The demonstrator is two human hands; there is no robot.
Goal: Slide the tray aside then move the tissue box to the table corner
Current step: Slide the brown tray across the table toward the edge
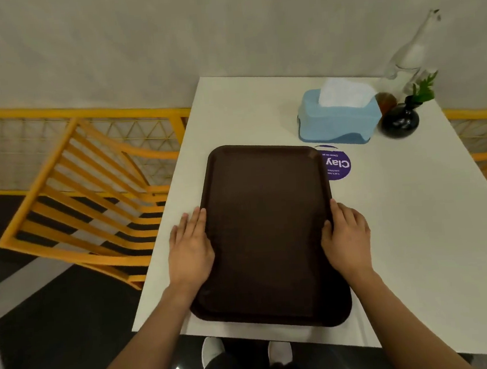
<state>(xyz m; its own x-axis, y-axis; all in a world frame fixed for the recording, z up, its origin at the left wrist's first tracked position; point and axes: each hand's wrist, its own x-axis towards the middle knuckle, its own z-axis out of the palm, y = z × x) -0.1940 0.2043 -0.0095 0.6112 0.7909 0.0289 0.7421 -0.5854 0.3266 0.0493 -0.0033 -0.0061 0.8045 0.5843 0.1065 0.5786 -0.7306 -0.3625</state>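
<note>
A dark brown tray [267,229] lies flat on the white table [417,228], near the front edge, with nothing on it. My left hand [190,247] lies against the tray's left rim, fingers together. My right hand [347,237] holds the right rim, thumb on top of the edge. A light blue tissue box [338,121] with a white tissue sticking up stands behind the tray, toward the far right of the table.
A round purple sticker [339,165] sits partly under the tray's far right corner. A black vase with green leaves [401,120] and a clear glass bottle [408,58] stand beside the tissue box near the wall. A yellow chair [84,198] stands left of the table.
</note>
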